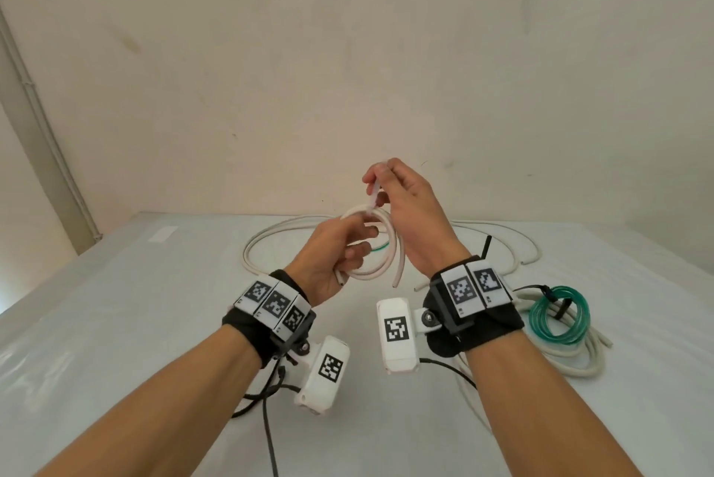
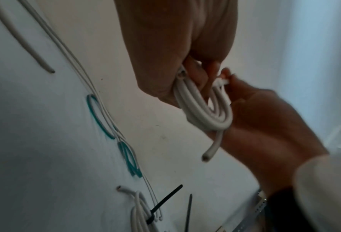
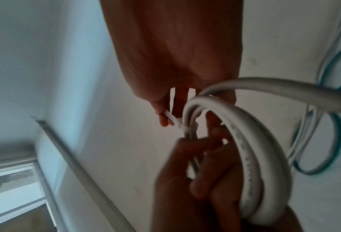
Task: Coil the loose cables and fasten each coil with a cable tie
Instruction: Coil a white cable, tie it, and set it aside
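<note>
My left hand grips a small coil of white cable above the table, fingers curled round its loops. A white cable tie is wrapped round the top of the coil. My right hand pinches the tie's tail and holds it up from the coil. In the right wrist view the white cable tie circles the coil just above the left fingers. The left wrist view shows the coil hanging from the left hand with one free end pointing down.
On the grey table a long loose white cable lies behind the hands. At the right lies a green coil beside a white coil, each with a black tie. A loose black tie lies nearby.
</note>
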